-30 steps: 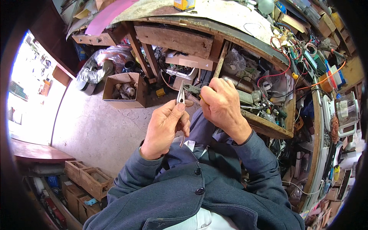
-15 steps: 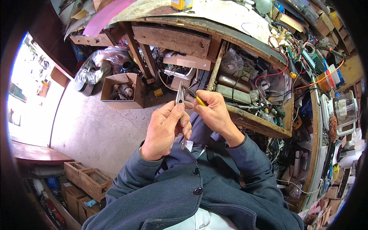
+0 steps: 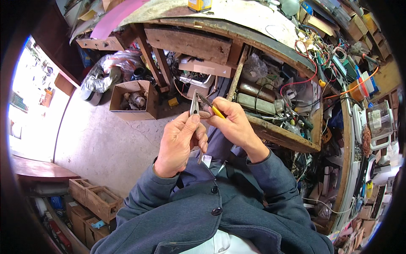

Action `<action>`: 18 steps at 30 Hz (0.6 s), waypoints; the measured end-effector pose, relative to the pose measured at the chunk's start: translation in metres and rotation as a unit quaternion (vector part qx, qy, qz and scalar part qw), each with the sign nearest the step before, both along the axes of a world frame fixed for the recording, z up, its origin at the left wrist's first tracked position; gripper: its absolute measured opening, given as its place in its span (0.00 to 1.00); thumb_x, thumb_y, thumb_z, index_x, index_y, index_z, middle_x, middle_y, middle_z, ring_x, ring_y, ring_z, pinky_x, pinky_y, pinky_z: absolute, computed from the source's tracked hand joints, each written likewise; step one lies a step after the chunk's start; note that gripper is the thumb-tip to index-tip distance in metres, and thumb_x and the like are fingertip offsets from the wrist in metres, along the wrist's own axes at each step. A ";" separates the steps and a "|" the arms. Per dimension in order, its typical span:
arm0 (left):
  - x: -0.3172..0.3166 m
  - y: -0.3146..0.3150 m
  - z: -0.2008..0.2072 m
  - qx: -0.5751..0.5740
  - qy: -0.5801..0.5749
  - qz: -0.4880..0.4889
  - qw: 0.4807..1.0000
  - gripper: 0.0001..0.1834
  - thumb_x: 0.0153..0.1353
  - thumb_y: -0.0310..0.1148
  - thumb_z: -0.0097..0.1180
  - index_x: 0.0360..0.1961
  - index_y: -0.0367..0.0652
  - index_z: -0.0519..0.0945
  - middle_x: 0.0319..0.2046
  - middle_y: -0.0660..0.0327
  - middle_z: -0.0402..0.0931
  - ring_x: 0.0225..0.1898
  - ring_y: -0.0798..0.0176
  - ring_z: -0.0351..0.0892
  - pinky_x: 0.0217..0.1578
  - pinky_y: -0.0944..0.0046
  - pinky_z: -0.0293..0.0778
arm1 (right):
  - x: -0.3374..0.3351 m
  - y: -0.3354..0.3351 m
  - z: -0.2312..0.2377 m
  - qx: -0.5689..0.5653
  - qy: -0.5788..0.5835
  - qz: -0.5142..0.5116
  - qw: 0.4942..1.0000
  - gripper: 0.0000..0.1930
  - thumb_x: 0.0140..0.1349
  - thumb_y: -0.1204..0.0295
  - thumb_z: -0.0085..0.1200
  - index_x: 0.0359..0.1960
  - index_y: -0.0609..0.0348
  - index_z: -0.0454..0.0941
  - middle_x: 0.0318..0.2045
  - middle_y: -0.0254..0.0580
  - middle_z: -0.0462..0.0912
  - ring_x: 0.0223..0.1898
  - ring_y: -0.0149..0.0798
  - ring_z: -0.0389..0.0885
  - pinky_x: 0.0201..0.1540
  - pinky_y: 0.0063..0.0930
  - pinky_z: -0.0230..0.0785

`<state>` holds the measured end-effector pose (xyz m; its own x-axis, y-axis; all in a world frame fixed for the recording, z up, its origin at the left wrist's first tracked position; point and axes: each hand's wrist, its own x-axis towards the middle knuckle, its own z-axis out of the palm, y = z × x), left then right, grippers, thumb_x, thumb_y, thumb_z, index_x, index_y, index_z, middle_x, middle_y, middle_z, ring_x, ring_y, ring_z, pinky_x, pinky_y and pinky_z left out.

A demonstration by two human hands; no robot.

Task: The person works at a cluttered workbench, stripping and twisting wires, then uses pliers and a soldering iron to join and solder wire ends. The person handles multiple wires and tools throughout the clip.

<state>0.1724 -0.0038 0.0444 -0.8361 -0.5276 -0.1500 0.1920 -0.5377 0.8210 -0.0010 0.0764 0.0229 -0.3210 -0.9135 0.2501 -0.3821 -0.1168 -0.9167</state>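
My left hand (image 3: 176, 142) is closed round a pair of long-nose pliers (image 3: 194, 106), the metal jaws pointing up and away from me. One thin handle end sticks out below the fingers. In my closed right hand (image 3: 232, 122) is a yellow-handled tool (image 3: 218, 112) with a narrow dark front part, slanting left to the tips of the pliers. Its exact kind is hard to tell. The two tools meet or nearly meet at their tips. Whether something small sits between them cannot be made out. Both hands are close together in front of my jacket.
An open wooden drawer (image 3: 292, 142) full of tools and parts juts out at the right. Beyond is a cluttered workbench (image 3: 249, 21) with a yellow box (image 3: 199, 5). On the floor at left stands a cardboard box (image 3: 131, 114); wooden crates (image 3: 103, 201) lie lower left.
Both hands have shifted slightly left. The tip of the yellow-handled tool has come closer to the tips of the pliers, and more of its yellow handle shows.
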 end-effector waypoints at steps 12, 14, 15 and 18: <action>0.000 -0.002 -0.011 -0.106 -0.043 0.022 0.993 0.13 0.81 0.35 0.47 0.52 0.35 0.77 0.23 0.68 0.67 0.22 0.74 0.68 0.25 0.72 0.67 | 0.000 0.009 0.030 -0.009 0.185 -0.048 0.982 0.08 0.55 0.78 0.56 0.25 0.66 0.68 0.22 0.55 0.72 0.27 0.59 0.74 0.31 0.45 0.65; 0.000 -0.002 -0.011 -0.124 -0.044 0.024 0.991 0.12 0.81 0.34 0.47 0.51 0.35 0.77 0.22 0.68 0.67 0.22 0.75 0.67 0.25 0.71 0.66 | 0.001 0.009 0.028 -0.012 0.178 -0.061 0.982 0.09 0.55 0.79 0.56 0.24 0.67 0.68 0.21 0.53 0.71 0.25 0.54 0.75 0.30 0.45 0.65; -0.002 0.000 -0.012 -0.129 -0.034 0.035 0.991 0.12 0.81 0.34 0.47 0.51 0.36 0.76 0.22 0.69 0.67 0.22 0.75 0.66 0.24 0.71 0.65 | 0.001 0.007 0.026 -0.015 0.174 -0.066 0.982 0.09 0.55 0.79 0.56 0.24 0.67 0.67 0.20 0.53 0.71 0.24 0.51 0.75 0.29 0.44 0.65; -0.010 0.008 -0.021 -0.147 -0.003 0.063 0.987 0.10 0.81 0.34 0.45 0.50 0.38 0.74 0.23 0.70 0.66 0.22 0.77 0.64 0.23 0.72 0.62 | 0.009 0.004 0.010 0.004 0.018 -0.066 0.998 0.07 0.57 0.82 0.54 0.25 0.66 0.68 0.18 0.43 0.72 0.20 0.37 0.77 0.25 0.37 0.67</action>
